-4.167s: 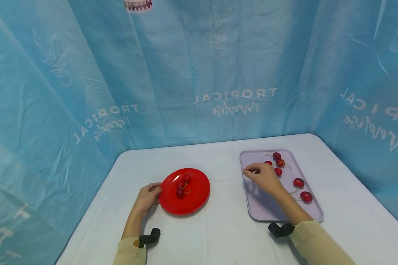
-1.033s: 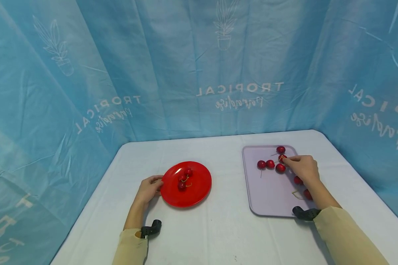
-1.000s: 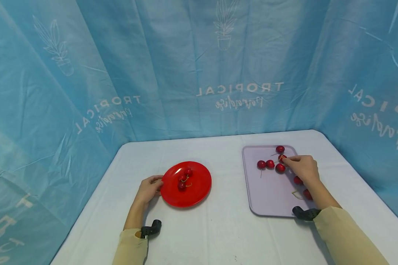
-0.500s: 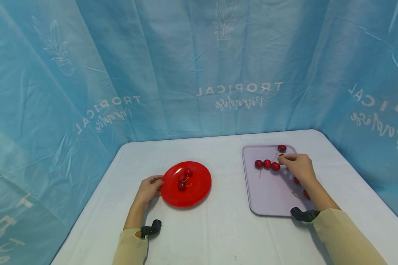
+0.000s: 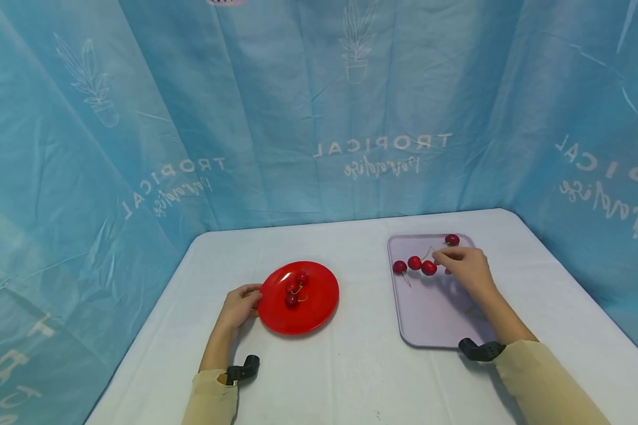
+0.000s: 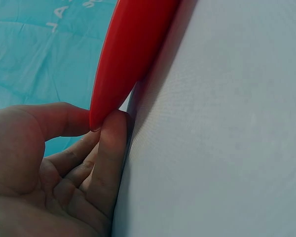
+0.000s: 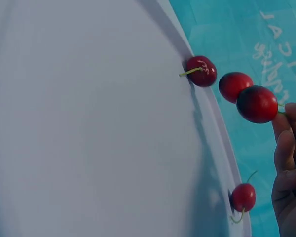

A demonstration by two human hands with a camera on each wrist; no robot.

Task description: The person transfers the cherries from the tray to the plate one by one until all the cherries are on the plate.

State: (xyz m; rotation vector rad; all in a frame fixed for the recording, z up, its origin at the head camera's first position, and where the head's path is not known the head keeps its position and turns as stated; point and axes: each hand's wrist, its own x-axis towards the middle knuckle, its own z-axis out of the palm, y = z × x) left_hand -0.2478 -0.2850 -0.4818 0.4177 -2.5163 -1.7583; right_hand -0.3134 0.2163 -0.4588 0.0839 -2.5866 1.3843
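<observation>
My right hand (image 5: pixel 465 268) is over the lilac tray (image 5: pixel 430 330) in the head view, pinching thin stems between thumb and fingertips. From them hangs a pair of red cherries (image 7: pixel 257 104), seen off the tray surface in the right wrist view. A darker cherry (image 5: pixel 400 267) with its own stem lies just left of the pair. Another cherry (image 5: pixel 452 239) sits at the tray's far edge. My left hand (image 5: pixel 240 306) grips the rim of the red plate (image 6: pixel 133 49), thumb on top and a finger underneath. Several cherries (image 5: pixel 292 300) lie in the plate's middle.
A white cloth covers the table (image 5: pixel 361 366), with the plate at left and the tray at right. Blue printed curtains (image 5: pixel 276 118) stand behind and on both sides. My right forearm covers the tray's right side.
Over the last second my right hand moved left, drawing the pair of cherries leftward. The darker cherry shifted left too. My left hand stays on the plate rim.
</observation>
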